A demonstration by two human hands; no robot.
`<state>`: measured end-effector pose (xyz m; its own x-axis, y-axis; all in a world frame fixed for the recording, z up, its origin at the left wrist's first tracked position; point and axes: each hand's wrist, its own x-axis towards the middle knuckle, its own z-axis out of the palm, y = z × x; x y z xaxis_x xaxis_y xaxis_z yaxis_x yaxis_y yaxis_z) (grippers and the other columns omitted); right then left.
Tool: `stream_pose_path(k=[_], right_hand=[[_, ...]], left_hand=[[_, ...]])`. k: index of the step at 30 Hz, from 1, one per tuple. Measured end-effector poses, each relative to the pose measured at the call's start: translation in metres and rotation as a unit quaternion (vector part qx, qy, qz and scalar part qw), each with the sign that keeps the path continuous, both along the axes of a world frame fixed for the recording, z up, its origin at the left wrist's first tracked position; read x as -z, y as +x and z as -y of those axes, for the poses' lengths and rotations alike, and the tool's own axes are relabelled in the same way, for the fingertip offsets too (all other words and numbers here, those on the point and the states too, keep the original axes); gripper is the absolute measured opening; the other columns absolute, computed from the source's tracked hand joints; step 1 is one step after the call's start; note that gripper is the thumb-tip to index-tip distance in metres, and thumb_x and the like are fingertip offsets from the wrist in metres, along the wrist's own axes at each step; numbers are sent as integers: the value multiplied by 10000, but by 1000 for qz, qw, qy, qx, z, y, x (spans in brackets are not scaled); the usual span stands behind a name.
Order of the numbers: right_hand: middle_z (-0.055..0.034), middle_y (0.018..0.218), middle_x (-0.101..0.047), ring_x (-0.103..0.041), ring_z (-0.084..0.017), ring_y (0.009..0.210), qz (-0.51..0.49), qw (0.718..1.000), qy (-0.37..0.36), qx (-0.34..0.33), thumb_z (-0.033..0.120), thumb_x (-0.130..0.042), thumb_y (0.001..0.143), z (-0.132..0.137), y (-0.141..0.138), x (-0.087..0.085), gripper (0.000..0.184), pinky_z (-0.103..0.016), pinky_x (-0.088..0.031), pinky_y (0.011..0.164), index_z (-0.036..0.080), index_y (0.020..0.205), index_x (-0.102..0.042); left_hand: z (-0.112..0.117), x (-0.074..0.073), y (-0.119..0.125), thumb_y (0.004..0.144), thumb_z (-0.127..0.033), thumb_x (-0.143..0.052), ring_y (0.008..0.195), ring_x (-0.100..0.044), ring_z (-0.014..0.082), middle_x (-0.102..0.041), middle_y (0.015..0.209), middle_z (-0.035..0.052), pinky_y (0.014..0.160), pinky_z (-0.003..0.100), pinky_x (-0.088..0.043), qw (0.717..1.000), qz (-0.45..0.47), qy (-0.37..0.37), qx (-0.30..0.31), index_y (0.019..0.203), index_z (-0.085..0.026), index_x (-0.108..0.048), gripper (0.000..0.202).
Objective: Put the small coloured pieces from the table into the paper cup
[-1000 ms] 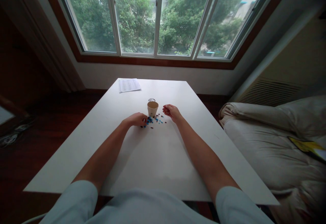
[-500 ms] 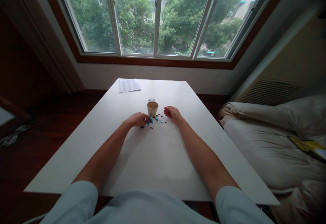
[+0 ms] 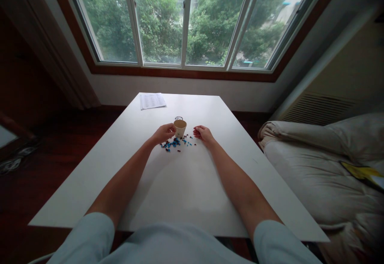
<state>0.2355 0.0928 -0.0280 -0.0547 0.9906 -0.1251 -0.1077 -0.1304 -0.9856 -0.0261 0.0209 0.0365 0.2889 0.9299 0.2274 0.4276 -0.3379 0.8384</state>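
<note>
Mid-frame, the cup (image 3: 181,130) is flanked by left hand (image 3: 164,133) and right hand (image 3: 204,133), both curled (anything pinched? can't be told).

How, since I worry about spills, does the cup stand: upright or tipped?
Upright: the cup has its rim on top, narrower base below.

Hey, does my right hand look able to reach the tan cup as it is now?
Likely yes: your right hand sits close beside the tan cup, with nothing standing between them. Your left hand is at the cup's opposite side.
</note>
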Motion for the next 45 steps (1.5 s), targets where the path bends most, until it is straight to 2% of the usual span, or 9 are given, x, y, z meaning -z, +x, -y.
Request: stream_pose_path(k=[4, 7, 19, 25, 30, 36, 39, 42, 45], right_hand=[[-36, 712, -688, -616, -105, 571, 10, 1000, 11, -10, 207, -625, 834, 0, 0, 2, 58, -207, -523, 536, 164, 801, -644], [-32, 708, -683, -616, -103, 572, 13, 1000, 12, -10, 216, -647, 824, 0, 0, 1, 56, -209, -527, 549, 165, 802, -643], [-35, 719, -695, -623, -106, 587, 12, 1000, 11, -14, 212, -626, 821, 3, -2, -2, 51, -196, -500, 524, 168, 808, -647], [-34, 704, -694, -612, -102, 570, 18, 1000, 14, -12, 215, -630, 817, 4, -3, -2, 55, -190, -487, 518, 168, 796, -649], [-33, 705, -691, -617, -105, 566, 17, 1000, 14, -11, 224, -648, 809, 1, -4, 0, 56, -198, -494, 521, 169, 796, -649], [-43, 742, -695, -624, -106, 581, 16, 999, 22, -21, 228, -618, 824, -2, -1, 4, 72, -199, -496, 518, 164, 823, -652], [-30, 726, -689, -611, -96, 566, 40, 998, 28, -27, 229, -615, 823, -2, -1, 5, 76, -173, -450, 466, 171, 840, -661], [-13, 659, -670, -556, -84, 486, 120, 991, 36, -38, 218, -639, 804, -1, 0, 4, 55, -163, -364, 391, 176, 825, -668], [-3, 573, -640, -509, -80, 422, 227, 970, 36, -74, 212, -672, 797, -1, 3, -2, 47, -173, -351, 384, 169, 785, -656]], left_hand=[[-4, 2, 8, 744, -255, -644, 621, -537, 100, -640, 775, 25, 575, 227, -413, 989, 142, -36, 24, 887, -155, -656, 176], [-5, 1, 13, 736, -264, -677, 610, -528, 91, -636, 754, 24, 571, 223, -408, 978, 197, -70, 7, 886, -150, -666, 188], [-12, 8, 11, 708, -360, -758, 619, -526, 72, -692, 865, 59, 654, 254, -476, 943, 298, -130, -76, 956, -149, -731, 327], [-7, 1, 20, 738, -339, -735, 617, -546, 62, -722, 1040, 105, 702, 278, -519, 921, 344, -167, -75, 1045, -140, -726, 366], [-10, 3, 21, 759, -319, -712, 611, -555, 58, -714, 1132, 110, 697, 269, -528, 921, 344, -170, -62, 1143, -158, -703, 417], [-10, 1, 21, 753, -329, -713, 634, -564, 70, -712, 1124, 107, 722, 283, -526, 932, 316, -165, -63, 1206, -167, -665, 483], [-8, -3, 16, 783, -339, -670, 664, -577, 97, -723, 1033, 93, 727, 294, -516, 955, 254, -129, -77, 1149, -167, -687, 404], [-8, -1, 3, 822, -351, -613, 711, -599, 144, -721, 952, 79, 726, 304, -494, 989, 99, -42, -99, 1068, -180, -719, 317], [-11, 8, -16, 838, -363, -595, 807, -609, 184, -717, 956, 68, 773, 304, -465, 981, -114, 65, -141, 1028, -214, -735, 279]])
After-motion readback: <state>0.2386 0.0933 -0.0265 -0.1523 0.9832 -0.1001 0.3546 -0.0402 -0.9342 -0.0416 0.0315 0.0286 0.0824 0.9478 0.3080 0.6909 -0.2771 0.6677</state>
